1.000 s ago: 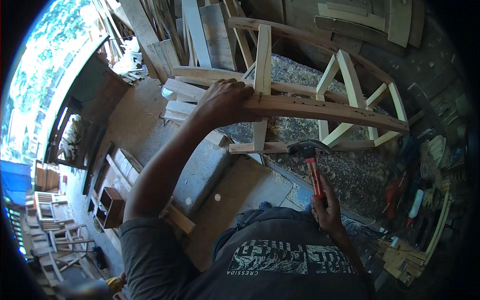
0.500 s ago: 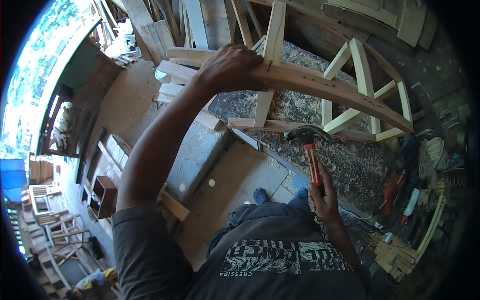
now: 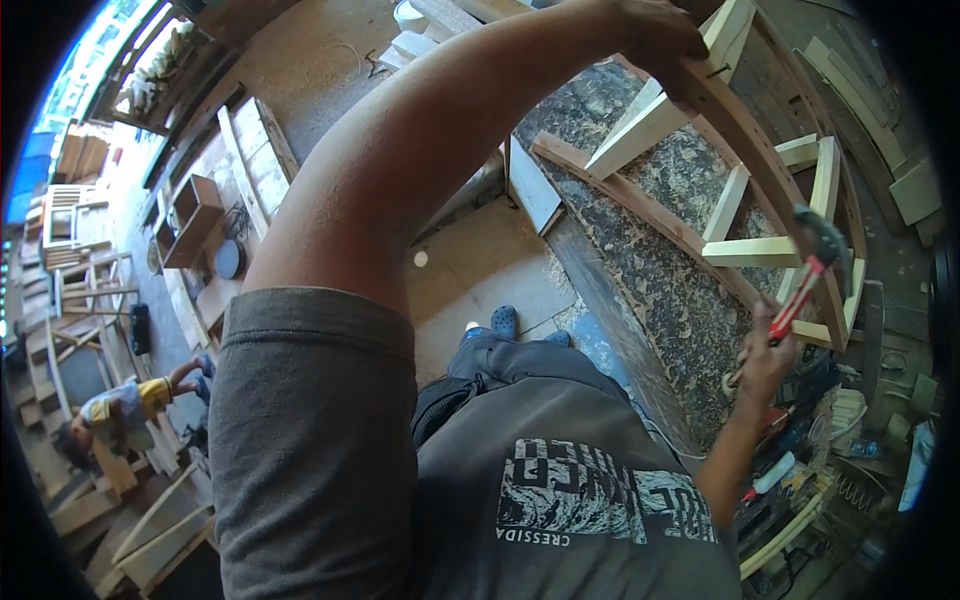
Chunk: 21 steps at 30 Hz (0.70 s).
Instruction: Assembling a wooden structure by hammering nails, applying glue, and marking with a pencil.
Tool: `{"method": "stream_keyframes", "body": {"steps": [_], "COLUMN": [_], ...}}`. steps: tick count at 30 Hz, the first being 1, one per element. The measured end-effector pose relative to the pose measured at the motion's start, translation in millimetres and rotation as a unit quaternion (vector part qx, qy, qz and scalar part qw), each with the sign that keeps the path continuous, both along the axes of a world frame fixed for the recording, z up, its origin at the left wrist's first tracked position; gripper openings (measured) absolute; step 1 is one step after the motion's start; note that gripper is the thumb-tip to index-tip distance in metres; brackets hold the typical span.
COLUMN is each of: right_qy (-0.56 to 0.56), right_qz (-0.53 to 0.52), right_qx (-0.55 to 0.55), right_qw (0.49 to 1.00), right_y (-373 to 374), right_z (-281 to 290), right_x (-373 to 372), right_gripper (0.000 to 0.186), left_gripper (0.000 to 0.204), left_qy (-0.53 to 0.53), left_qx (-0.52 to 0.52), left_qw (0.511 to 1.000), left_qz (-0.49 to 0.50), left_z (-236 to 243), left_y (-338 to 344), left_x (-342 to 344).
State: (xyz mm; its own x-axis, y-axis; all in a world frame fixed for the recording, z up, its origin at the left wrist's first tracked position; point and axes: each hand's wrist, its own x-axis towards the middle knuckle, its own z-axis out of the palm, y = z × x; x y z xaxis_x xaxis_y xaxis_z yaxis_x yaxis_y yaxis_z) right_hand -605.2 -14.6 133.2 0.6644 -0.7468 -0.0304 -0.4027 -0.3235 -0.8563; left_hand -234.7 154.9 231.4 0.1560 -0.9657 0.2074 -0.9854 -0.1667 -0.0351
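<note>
My left hand stayed clamped on the curved wooden frame at 1 o'clock; right hand, gripping the hammer, had swung up w/ its head at the rail, about 3 o'clock.

A desk strewn with sawdust and shavings is seen at the right. A short pale board is leaned at its left edge. An open wooden box and a round dark lid are found on the floor at the left. Slatted wooden frames are stacked beyond. A crouching person in grey with yellow cuffs is seen lower left.
</note>
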Motion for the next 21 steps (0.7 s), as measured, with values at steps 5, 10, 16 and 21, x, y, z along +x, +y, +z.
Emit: {"method": "stream_keyframes", "body": {"steps": [5,10,16,21], "right_qy": [-0.130,-0.107,-0.049,-0.070], "right_qz": [0.017,0.006,0.116,0.166], "right_qx": [0.007,0.076,0.090,0.059], "right_qw": [0.991,0.991,0.988,0.982], "right_y": [-40,-11,-8,4], "right_z": [-21,-23,-33,-25], "right_x": [-9,-18,-22,-4], "right_gripper": [0.032,0.028,0.027,0.027], "left_gripper": [0.064,0.061,0.071,0.064], "left_qy": [0.018,0.051,0.005,-0.007], "left_qx": [0.009,0.026,0.016,0.016], "left_qw": [0.999,0.996,1.000,0.999], "left_qz": [0.031,0.065,0.020,0.031], "left_z": [-12,-5,-7,-9], "left_y": [-9,-3,-4,-7], "left_x": [-3,-14,-10,-9]}}
